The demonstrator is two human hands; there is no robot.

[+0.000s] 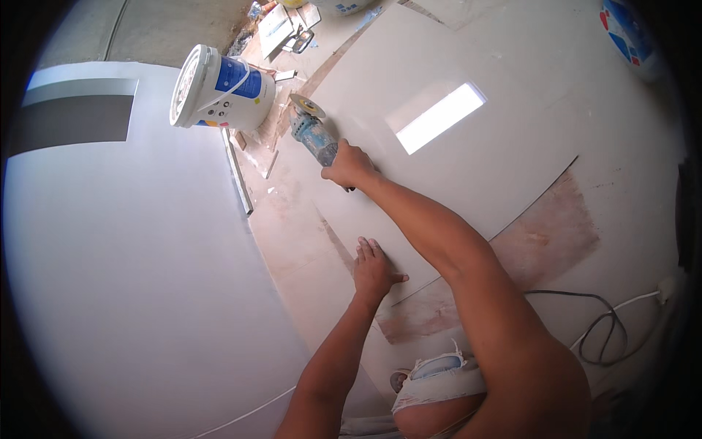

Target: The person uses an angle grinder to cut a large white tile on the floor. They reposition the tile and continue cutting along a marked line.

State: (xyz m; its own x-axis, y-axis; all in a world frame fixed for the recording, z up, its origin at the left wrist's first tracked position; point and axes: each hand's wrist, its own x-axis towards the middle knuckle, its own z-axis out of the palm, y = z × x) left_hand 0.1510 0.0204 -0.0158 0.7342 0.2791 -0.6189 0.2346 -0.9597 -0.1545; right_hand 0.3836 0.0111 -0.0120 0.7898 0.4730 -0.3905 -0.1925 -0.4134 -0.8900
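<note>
My right hand (351, 165) is wrapped round the body of a blue angle grinder (315, 139). Its disc, at the far end, is over the left edge of a large pale sheet (439, 197). Lower down, my left hand (374, 271) lies flat on the sheet's near left corner, fingers stretched and thumb out to the right. It holds nothing. A bright white rectangle shows on the sheet; whether it is a reflection or an opening I cannot tell.
A white bucket (252, 94) with a blue label stands left of the grinder, near scraps and tools (281, 33). A pale, smooth surface (146, 256) fills the left side. Beneath the sheet lies a reddish board (552, 234). Cables (610, 329) curl at right; another bucket (629, 36) is far right.
</note>
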